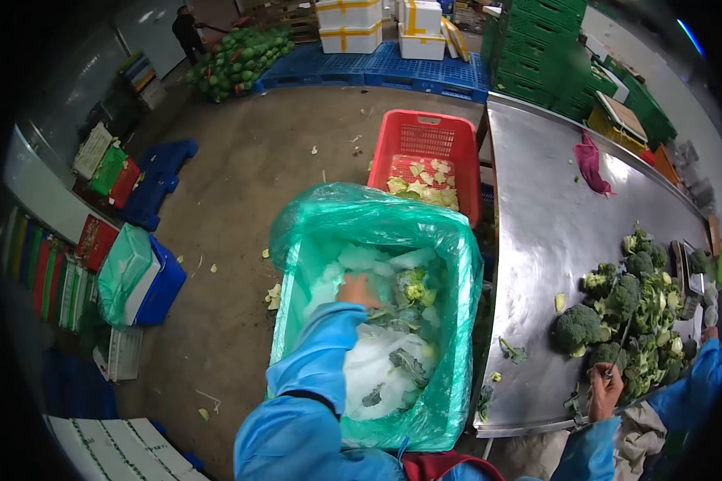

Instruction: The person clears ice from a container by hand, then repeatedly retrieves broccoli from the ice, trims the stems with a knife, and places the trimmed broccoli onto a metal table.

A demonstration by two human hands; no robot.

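My left hand [358, 291], in a blue sleeve, reaches down into a box lined with green plastic film [462, 321]. It is blurred and its fingers are mostly hidden; whitish ice [361, 256] lies around it. Close to its right is a broccoli head [413, 287], with leafy pieces [409, 367] lower down on pale ice or film. Off to the right, my right hand [606, 391] is closed around a thin, dark tool that looks like a knife [622, 343]. That hand is at the near side of a pile of broccoli [622, 298] on a metal table [537, 240].
A red crate [472, 168] holding pale leaf scraps stands beyond the box. A co-worker's hand [710, 333] is by a scale-like device [688, 276] at the far right. Green crates [533, 56], blue pallets [313, 68] and white foam boxes [350, 38] stand at the back.
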